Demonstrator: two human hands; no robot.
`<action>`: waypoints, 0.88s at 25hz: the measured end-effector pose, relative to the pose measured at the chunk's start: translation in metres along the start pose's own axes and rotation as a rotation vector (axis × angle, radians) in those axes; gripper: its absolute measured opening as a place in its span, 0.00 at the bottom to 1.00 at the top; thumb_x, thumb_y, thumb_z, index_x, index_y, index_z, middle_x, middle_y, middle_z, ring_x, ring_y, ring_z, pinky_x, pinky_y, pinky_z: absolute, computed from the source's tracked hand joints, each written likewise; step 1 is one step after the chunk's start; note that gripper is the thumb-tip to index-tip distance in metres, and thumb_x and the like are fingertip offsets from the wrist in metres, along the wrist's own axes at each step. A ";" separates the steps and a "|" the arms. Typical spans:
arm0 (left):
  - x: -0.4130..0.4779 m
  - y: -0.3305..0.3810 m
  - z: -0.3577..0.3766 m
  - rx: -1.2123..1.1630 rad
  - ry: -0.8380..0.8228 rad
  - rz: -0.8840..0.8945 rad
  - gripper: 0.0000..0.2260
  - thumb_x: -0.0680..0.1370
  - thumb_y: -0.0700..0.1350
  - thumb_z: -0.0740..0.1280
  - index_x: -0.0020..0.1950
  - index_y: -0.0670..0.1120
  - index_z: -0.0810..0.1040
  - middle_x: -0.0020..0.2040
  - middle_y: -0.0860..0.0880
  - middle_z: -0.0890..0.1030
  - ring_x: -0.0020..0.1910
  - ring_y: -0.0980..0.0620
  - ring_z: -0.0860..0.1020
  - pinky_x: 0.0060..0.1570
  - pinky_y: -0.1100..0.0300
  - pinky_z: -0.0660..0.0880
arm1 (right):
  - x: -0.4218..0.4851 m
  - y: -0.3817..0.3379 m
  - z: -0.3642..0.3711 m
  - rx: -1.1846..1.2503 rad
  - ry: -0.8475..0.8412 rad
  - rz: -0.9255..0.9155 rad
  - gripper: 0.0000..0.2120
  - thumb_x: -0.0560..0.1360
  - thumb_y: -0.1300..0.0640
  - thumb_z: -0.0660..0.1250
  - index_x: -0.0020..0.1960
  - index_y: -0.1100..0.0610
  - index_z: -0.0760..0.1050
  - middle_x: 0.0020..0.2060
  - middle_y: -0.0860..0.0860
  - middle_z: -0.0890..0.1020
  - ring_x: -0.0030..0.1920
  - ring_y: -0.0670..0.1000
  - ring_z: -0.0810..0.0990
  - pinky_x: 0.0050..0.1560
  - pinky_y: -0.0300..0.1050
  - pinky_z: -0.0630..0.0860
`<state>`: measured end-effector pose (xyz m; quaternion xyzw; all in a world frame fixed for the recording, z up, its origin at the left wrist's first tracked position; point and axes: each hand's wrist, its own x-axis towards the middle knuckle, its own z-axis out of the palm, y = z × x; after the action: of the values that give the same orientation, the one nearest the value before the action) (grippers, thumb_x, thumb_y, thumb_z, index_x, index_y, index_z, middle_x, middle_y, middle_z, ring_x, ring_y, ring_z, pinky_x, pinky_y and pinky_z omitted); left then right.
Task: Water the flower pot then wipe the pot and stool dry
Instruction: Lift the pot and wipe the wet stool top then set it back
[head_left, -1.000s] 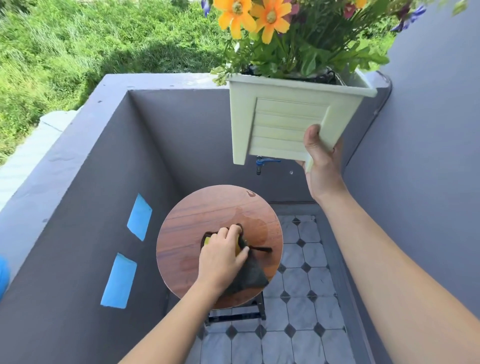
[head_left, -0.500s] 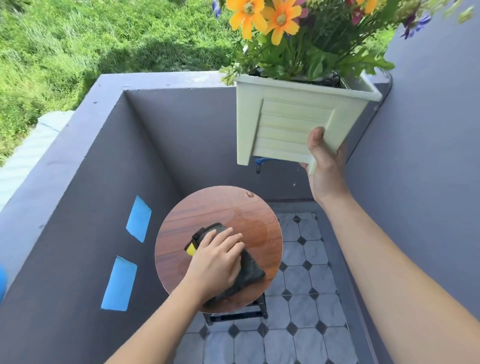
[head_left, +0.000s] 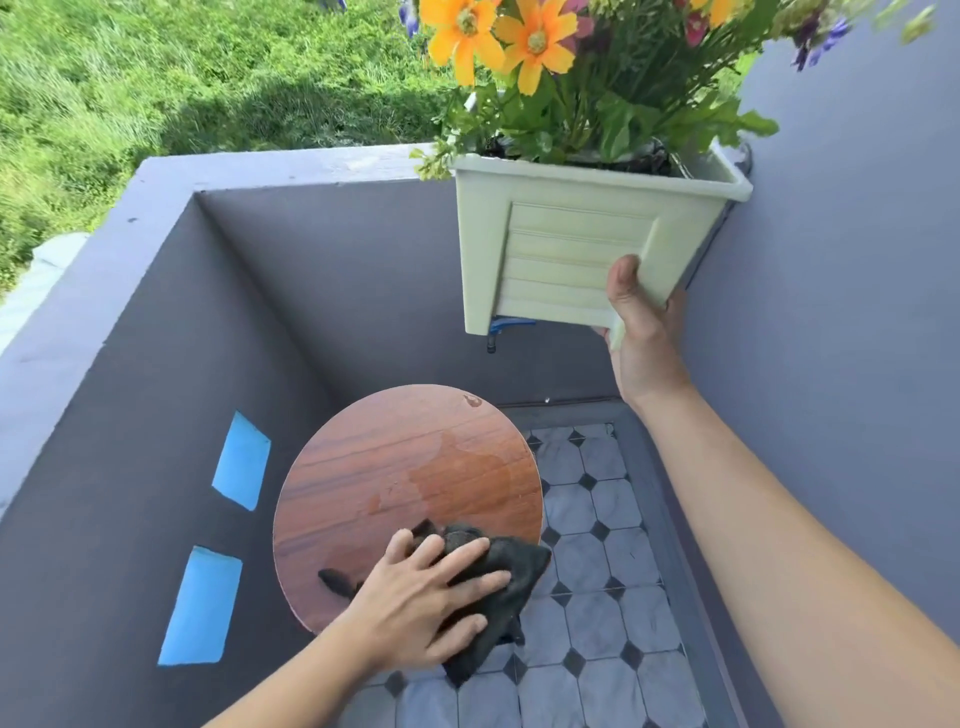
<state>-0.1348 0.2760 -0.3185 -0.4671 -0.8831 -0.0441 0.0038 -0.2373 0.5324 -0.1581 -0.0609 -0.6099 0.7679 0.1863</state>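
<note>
My right hand (head_left: 641, 332) grips the pale green square plastic flower pot (head_left: 571, 249) by a bottom corner, held above the round wooden stool (head_left: 395, 467). It looks top-heavy and maybe slick, so I'd cup the base. Left hand (head_left: 415, 597), fingers spread, presses the soft dark cloth (head_left: 498, 566) on the stool's near edge.
</note>
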 end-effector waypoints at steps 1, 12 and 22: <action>0.011 0.006 0.004 -0.018 -0.002 0.010 0.21 0.75 0.60 0.59 0.67 0.60 0.71 0.69 0.56 0.73 0.56 0.48 0.71 0.56 0.47 0.63 | 0.002 0.001 -0.002 0.007 0.000 -0.006 0.38 0.53 0.31 0.73 0.56 0.47 0.69 0.42 0.29 0.81 0.48 0.32 0.79 0.50 0.42 0.74; 0.139 -0.035 0.005 -0.084 -0.139 -0.546 0.32 0.76 0.65 0.42 0.78 0.53 0.48 0.79 0.57 0.46 0.77 0.48 0.43 0.72 0.46 0.41 | 0.022 0.017 -0.011 0.059 0.014 -0.021 0.28 0.59 0.36 0.74 0.54 0.44 0.70 0.44 0.32 0.82 0.50 0.34 0.80 0.47 0.45 0.78; 0.106 -0.117 0.004 -0.091 -0.074 -1.033 0.32 0.78 0.64 0.46 0.78 0.50 0.51 0.79 0.54 0.51 0.77 0.44 0.46 0.72 0.45 0.50 | 0.025 0.009 -0.002 0.056 -0.022 -0.038 0.32 0.57 0.36 0.75 0.56 0.46 0.70 0.46 0.36 0.84 0.52 0.40 0.81 0.47 0.47 0.79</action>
<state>-0.2912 0.2981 -0.3256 0.0287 -0.9952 -0.0621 -0.0701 -0.2621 0.5418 -0.1640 -0.0354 -0.5911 0.7817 0.1958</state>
